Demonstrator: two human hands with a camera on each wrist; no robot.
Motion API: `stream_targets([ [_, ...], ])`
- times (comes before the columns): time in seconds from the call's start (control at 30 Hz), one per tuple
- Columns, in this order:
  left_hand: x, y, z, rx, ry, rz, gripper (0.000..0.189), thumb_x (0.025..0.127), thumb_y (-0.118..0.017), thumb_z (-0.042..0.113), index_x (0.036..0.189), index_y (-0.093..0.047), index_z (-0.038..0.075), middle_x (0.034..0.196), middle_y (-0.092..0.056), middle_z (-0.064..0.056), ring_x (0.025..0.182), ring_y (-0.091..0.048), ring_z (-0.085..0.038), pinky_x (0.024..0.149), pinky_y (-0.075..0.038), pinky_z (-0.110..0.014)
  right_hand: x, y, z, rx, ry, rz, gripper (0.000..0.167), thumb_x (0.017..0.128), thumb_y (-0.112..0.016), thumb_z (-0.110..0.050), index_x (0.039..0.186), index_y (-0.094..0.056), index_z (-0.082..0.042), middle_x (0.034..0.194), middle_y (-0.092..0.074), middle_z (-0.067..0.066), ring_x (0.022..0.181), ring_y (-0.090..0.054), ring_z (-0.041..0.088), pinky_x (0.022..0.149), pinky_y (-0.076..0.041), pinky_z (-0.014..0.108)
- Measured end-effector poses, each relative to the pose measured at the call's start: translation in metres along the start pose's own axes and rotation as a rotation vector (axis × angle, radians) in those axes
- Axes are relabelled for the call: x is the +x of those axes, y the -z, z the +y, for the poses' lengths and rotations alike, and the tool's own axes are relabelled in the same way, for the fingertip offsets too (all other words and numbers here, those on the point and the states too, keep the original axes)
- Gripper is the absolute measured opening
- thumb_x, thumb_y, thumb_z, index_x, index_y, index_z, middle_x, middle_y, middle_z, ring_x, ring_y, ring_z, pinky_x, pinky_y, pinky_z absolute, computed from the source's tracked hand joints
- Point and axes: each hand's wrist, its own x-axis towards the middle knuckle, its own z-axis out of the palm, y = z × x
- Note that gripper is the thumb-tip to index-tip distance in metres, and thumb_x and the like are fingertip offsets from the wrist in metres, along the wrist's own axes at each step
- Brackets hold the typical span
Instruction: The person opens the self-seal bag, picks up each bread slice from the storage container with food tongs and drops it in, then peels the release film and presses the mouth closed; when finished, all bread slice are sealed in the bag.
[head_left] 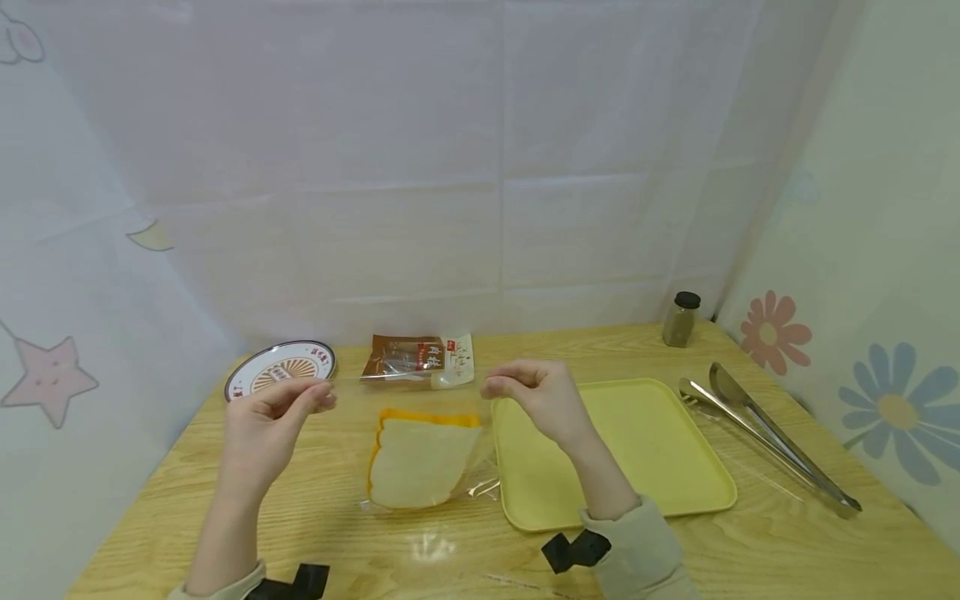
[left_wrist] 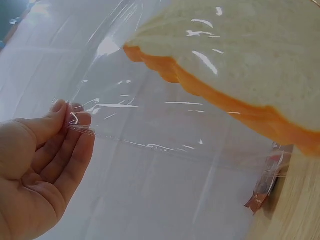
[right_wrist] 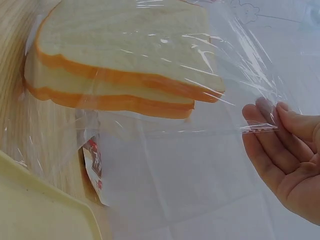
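A clear plastic bag [left_wrist: 150,107] is stretched between my two hands, with white bread slices [head_left: 422,462] edged in orange crust inside it. My left hand [head_left: 258,429] pinches one corner of the bag between thumb and forefinger. At the opposite corner, my right hand [head_left: 546,402] pinches the film with thumb and fingertips. Two stacked bread slices [right_wrist: 132,55] show through the plastic in the right wrist view, the lower one offset. The bag's film is hard to make out in the head view, where the bread appears between and below the hands.
A yellow tray [head_left: 637,442] lies right of the bread, partly behind my right forearm. Behind stand a round printed plate [head_left: 247,368] and a brown food packet [head_left: 397,352]. Metal tongs [head_left: 750,429] and a dark-capped jar [head_left: 680,322] are at the right.
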Motion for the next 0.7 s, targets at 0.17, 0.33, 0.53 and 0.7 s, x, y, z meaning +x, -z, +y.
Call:
stream_targets([
  [0.17,0.000,-0.003,0.003,0.007,-0.054,0.070,0.006,0.083,-0.067,-0.001,0.086,-0.072,-0.003,0.070,-0.067,0.019,0.067,-0.065,0.003,0.067,-0.054,-0.010,-0.001,0.000,-0.004,-0.046,0.002,0.027,0.015,0.088,-0.063,-0.011,0.096,-0.072,-0.001,0.088,-0.073,0.015,0.082,-0.071,0.019,0.086,-0.056,0.033],
  [0.33,0.000,-0.004,0.002,-0.003,-0.175,0.099,0.006,0.081,-0.068,-0.006,0.085,-0.072,-0.005,0.074,-0.067,0.022,0.067,-0.066,0.004,0.066,-0.054,-0.011,-0.002,0.000,-0.008,-0.087,0.024,0.058,0.013,0.088,-0.064,-0.009,0.094,-0.073,-0.002,0.085,-0.073,0.013,0.079,-0.072,0.016,0.083,-0.057,0.030],
  [0.53,0.001,-0.006,0.000,0.042,-0.292,0.135,0.010,0.077,-0.069,-0.011,0.085,-0.072,-0.005,0.082,-0.064,0.030,0.069,-0.065,0.009,0.064,-0.054,-0.009,-0.002,-0.001,-0.011,-0.091,0.085,0.060,0.012,0.087,-0.064,-0.005,0.093,-0.072,0.001,0.083,-0.073,0.015,0.079,-0.072,0.020,0.081,-0.058,0.029],
  [0.7,0.000,-0.007,0.000,0.025,-0.269,0.093,0.009,0.078,-0.069,-0.010,0.085,-0.072,-0.005,0.079,-0.064,0.030,0.069,-0.065,0.009,0.065,-0.054,-0.010,-0.002,0.008,-0.007,-0.142,0.004,-0.025,0.012,0.088,-0.065,-0.011,0.095,-0.071,-0.004,0.085,-0.074,0.011,0.080,-0.071,0.016,0.083,-0.057,0.030],
])
